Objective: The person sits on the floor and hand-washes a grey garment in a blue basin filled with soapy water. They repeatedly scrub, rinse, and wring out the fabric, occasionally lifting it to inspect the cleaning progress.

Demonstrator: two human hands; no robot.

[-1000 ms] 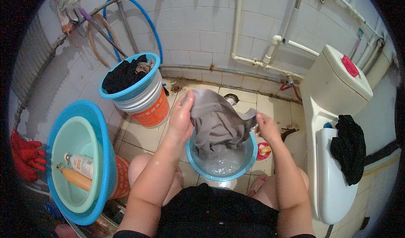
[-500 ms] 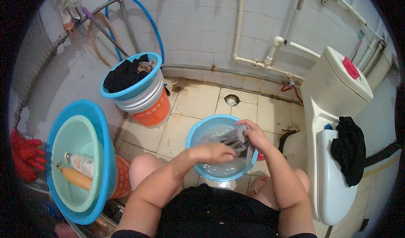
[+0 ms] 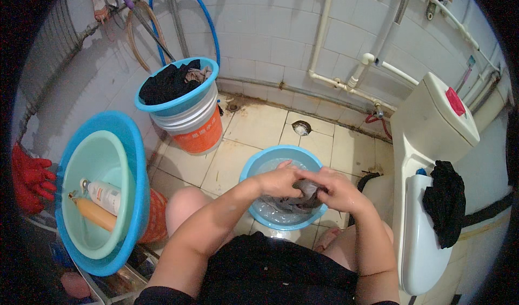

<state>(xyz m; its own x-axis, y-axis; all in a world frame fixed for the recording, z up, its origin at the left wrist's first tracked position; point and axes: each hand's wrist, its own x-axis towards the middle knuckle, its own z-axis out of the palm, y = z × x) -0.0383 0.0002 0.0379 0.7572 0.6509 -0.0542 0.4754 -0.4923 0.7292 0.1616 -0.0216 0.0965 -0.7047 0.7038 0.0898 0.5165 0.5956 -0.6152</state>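
Observation:
A light blue basin (image 3: 250, 167) of cloudy, sudsy water stands on the floor between my knees. Over its right half, a wet grey cloth (image 3: 307, 198) is bunched up and partly dips into the water. My left hand (image 3: 280, 181) grips it from the left, thumb pressed down on the fabric. From the right, my right hand (image 3: 340, 189) closes around the other side, its fingers reaching toward the left hand. The two hands meet above the cloth, so some fingertips are hidden.
At left, a pale green basin (image 3: 130, 191) holding bottles sits inside a larger blue basin (image 3: 141, 159). Behind, a white-and-orange bucket (image 3: 200, 135) carries a blue basin of dark clothes (image 3: 167, 83). A toilet (image 3: 432, 126) stands right, black cloth (image 3: 444, 202) on its lid. A floor drain (image 3: 301, 128) lies ahead.
My left hand has moved up and right onto the grey cloth. My right hand has come lower and closer to it, and the cloth has gathered from a hanging stretch into a bunch.

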